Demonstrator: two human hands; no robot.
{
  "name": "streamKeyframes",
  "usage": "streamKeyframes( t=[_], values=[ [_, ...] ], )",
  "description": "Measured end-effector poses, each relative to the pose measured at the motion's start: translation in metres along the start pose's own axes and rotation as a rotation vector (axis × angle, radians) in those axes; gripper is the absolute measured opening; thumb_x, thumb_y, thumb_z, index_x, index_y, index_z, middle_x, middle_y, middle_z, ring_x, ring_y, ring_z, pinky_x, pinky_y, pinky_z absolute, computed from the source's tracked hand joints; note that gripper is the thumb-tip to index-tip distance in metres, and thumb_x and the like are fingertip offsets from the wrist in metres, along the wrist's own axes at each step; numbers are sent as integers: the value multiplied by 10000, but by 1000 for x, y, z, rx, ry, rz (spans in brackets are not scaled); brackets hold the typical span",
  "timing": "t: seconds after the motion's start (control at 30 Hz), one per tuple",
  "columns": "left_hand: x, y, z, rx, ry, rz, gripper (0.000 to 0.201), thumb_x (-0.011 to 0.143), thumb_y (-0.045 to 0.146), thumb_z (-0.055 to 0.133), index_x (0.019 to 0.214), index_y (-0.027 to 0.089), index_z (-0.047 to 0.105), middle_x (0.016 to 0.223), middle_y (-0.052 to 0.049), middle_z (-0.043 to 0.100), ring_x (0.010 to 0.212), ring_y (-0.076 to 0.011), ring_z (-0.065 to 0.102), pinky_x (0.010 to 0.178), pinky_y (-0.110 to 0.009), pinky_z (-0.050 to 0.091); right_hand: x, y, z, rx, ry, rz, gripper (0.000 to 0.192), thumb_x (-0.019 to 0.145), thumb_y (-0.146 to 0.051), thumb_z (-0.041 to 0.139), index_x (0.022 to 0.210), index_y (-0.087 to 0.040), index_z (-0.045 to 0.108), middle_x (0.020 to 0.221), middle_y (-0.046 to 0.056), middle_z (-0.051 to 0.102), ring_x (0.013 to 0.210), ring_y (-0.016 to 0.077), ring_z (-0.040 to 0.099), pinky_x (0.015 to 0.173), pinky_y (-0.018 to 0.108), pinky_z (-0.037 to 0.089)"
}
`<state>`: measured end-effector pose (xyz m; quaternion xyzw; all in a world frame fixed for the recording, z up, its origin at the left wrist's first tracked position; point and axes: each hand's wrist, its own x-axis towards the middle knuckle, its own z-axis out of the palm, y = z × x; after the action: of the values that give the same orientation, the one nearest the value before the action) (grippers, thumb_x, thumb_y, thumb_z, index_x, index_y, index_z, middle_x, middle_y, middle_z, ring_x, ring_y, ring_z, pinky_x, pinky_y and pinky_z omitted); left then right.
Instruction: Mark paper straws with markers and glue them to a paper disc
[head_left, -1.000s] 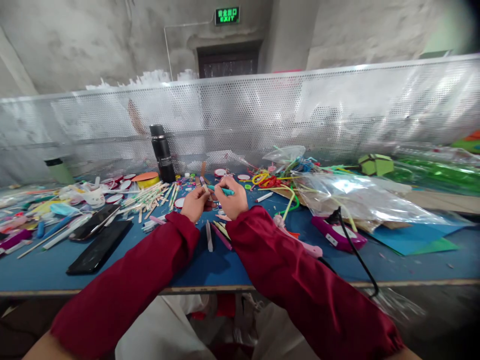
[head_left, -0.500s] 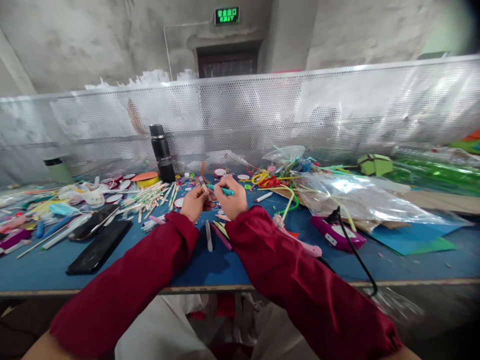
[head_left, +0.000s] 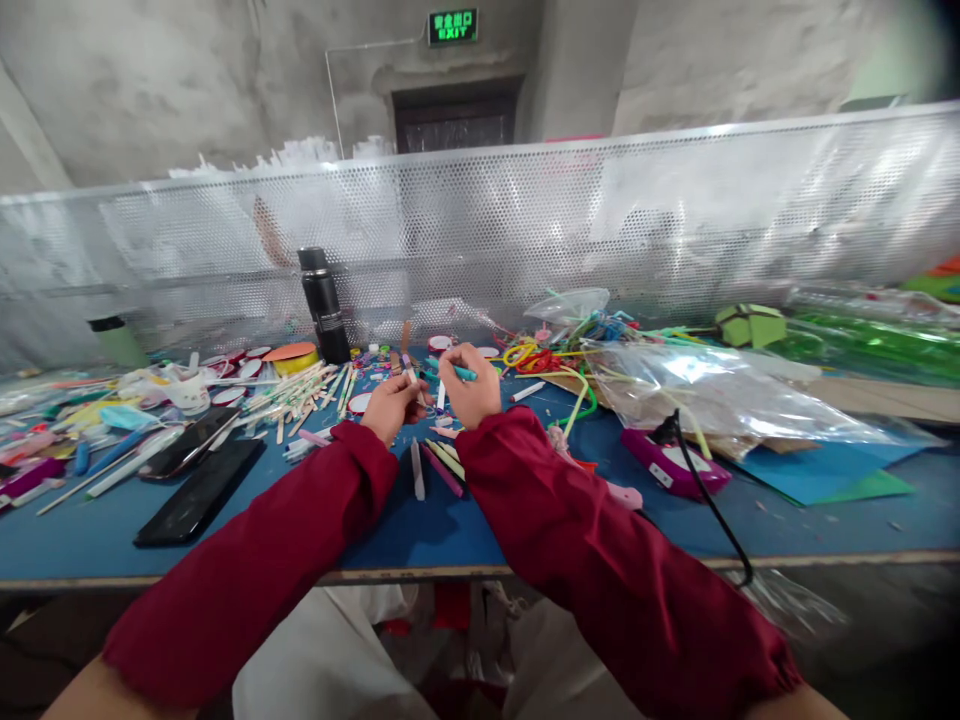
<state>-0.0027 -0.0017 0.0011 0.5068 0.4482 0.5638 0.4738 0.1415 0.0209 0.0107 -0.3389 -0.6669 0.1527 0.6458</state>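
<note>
My left hand (head_left: 397, 405) is closed around a slim pale stick with a purple end (head_left: 407, 365), which points up and away from me. My right hand (head_left: 472, 388) grips a teal marker (head_left: 461, 373), its body partly covered by the fingers. A small gap separates the two hands above the blue tabletop. Just below them lie a white marker (head_left: 418, 470), a pink marker (head_left: 442, 471) and pale yellow sticks (head_left: 445, 458). Another white marker (head_left: 527, 391) rests to the right of my right hand.
Wooden craft sticks (head_left: 300, 397), two dark phones (head_left: 199, 492) and a black bottle (head_left: 325, 305) stand or lie leftward. On the right are clear plastic film (head_left: 720, 395), a purple device with a black cord (head_left: 675, 468) and blue sheets (head_left: 821, 472). A perforated metal screen (head_left: 480, 235) rises behind.
My right hand has drawn slightly up and to the right with the teal marker, away from the stick. My left hand stays nearly in place, holding the stick.
</note>
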Motion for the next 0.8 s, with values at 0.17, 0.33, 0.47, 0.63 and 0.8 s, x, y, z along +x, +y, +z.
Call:
streamKeyframes(
  t=[0.17,0.33,0.47,0.63,0.8],
  values=[
    [-3,-2,3,-78,-77,-57,224,755,321,743,854,143,652,640,-6,658,415,-55,503,395,-168,340,6,4,3,301,49,233,183,772,-391,602,813,-220,653,702,-10,662,681,161,629,658,290,484],
    [-3,-1,5,-74,-49,-50,218,764,246,726,941,143,652,703,-12,691,470,-67,563,432,-173,387,8,7,5,332,85,313,144,673,-326,653,759,-214,626,639,-15,666,616,154,602,610,288,477],
    [-4,2,6,-75,-22,-52,212,775,225,712,958,143,643,726,-13,695,499,-75,586,461,-182,421,6,6,6,267,80,312,250,753,-391,634,609,-237,499,524,-15,615,520,147,548,573,295,460],
    [-5,2,5,3,-11,-12,195,789,276,719,918,152,642,710,-5,686,485,-78,575,457,-186,407,4,6,6,288,65,273,191,786,-382,595,682,-224,575,576,-24,615,566,152,580,582,281,454],
    [-5,4,3,39,-18,25,198,802,323,712,883,161,632,705,-2,684,482,-83,570,456,-191,399,4,5,3,292,44,209,219,785,-425,614,768,-211,660,699,-5,650,658,165,619,652,300,476]
  ],
)
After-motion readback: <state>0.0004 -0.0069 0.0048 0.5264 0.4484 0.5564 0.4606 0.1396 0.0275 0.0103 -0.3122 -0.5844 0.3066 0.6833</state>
